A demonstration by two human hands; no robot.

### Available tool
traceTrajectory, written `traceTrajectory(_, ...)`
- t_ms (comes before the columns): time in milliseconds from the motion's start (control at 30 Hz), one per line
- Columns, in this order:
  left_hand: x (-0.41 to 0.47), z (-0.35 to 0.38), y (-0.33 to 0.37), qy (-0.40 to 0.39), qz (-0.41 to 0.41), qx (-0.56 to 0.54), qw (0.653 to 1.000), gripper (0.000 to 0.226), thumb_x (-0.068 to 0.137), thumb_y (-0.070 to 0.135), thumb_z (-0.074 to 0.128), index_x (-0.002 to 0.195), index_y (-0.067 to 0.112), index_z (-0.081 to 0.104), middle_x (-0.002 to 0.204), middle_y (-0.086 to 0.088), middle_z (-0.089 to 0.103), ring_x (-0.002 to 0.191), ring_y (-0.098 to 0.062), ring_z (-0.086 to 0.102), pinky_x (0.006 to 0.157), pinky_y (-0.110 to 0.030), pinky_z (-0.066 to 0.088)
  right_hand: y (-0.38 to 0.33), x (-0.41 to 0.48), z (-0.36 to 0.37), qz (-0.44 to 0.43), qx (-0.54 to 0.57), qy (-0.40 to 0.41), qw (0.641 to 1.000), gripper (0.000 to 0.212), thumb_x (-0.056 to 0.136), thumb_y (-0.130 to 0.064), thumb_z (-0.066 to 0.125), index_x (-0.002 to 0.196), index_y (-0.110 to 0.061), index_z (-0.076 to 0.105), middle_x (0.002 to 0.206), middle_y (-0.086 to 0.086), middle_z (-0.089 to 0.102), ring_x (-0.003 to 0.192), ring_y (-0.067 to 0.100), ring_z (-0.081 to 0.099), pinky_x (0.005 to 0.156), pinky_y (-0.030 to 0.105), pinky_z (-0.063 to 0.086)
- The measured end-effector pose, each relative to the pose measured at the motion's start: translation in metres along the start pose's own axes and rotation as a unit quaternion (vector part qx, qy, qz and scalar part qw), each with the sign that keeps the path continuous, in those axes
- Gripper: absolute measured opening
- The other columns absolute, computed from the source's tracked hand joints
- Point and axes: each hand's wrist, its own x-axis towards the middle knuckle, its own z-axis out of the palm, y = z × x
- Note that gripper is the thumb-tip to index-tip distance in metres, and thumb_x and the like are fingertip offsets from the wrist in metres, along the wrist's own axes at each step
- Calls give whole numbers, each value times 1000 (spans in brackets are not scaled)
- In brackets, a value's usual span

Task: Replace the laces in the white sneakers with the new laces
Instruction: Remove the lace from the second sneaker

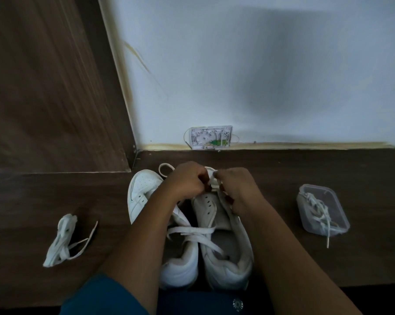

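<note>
- While threading at the toe-end eyelets of the white sneaker [228, 267] nearer the plastic container [338, 212], keep the lace [212, 179] flat and untwisted.
- Left hand [187, 178]: fingers curled, pinching that lace just above the lowest eyelets.
- Right hand [235, 189]: likewise curled, gripping the same lace from the other side.
- Pull both ends level before crossing upward; judged an early stage, with most eyelets bare.
- Other sneaker [142, 192] close alongside, a loose lace strip [192, 230] draped across both.
- More laces in the container, and a bundle [60, 239] well apart on the wooden surface [328, 169]; cannot tell which are new.
</note>
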Motion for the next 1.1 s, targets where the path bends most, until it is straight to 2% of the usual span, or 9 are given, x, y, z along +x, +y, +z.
traceTrajectory(133,7,3,5,105,-50,-261,958,18,89,2,58,74,11,60,65,-4,59,49,-9,56,50,-23,46,-6,-2,-10,59,83,-12,995,14,83,-7,61,69,-8,65,68,9,51,68,19,48,61,30,36)
traceTrajectory(233,10,1,8,121,-46,-379,917,15,89,1,59,75,3,61,60,-7,57,42,-8,52,53,-25,48,-2,-3,-14,-31,-70,-55,996,5,71,-7,70,66,-6,69,67,13,56,67,19,51,61,33,40)
traceTrajectory(367,6,-1,11,122,-10,-373,920,9,87,3,63,79,7,65,66,-4,61,47,-3,53,49,-19,45,4,-7,-5,-186,-224,-17,957,11,79,-13,69,69,-10,72,68,9,67,65,16,59,65,33,47)
traceTrajectory(500,-3,-10,-2,-7,-54,-291,955,10,84,5,62,78,10,67,66,-4,58,58,-14,52,53,-24,43,-11,-9,-9,-138,142,8,980,32,85,0,59,57,-16,55,52,0,47,48,11,38,49,27,32)
traceTrajectory(567,-8,-7,-1,-55,-57,-229,970,15,85,2,61,73,10,66,63,-6,60,55,-14,55,50,-21,46,-14,-11,-13,-122,216,-9,969,32,87,-3,58,58,-14,55,48,-1,41,46,10,33,48,27,27)
traceTrajectory(733,-1,-19,14,109,-8,-493,863,26,93,-1,50,72,7,63,58,1,62,49,-9,55,46,-21,45,-14,-16,-17,-97,23,-118,988,13,83,-16,64,81,-5,71,70,4,61,56,12,51,51,25,37)
traceTrajectory(900,-2,-10,2,106,31,-494,863,26,95,6,50,76,10,68,59,2,62,55,-11,48,50,-20,37,-5,-12,-11,-140,-44,-119,982,27,88,-2,61,62,-9,61,67,14,60,55,18,57,56,27,50)
traceTrajectory(967,-2,-10,-2,82,7,-482,872,27,94,10,51,76,17,69,63,1,63,54,-12,47,48,-22,33,-8,-13,-9,-172,81,-98,977,29,87,5,55,63,-9,60,68,14,63,59,21,58,64,34,53)
traceTrajectory(1100,-8,-7,1,-75,-55,-373,923,26,90,7,45,76,11,66,75,-6,66,52,-16,54,45,-22,37,-17,-10,-16,-200,379,-49,902,20,93,2,49,74,-4,54,67,5,65,58,15,58,61,28,53)
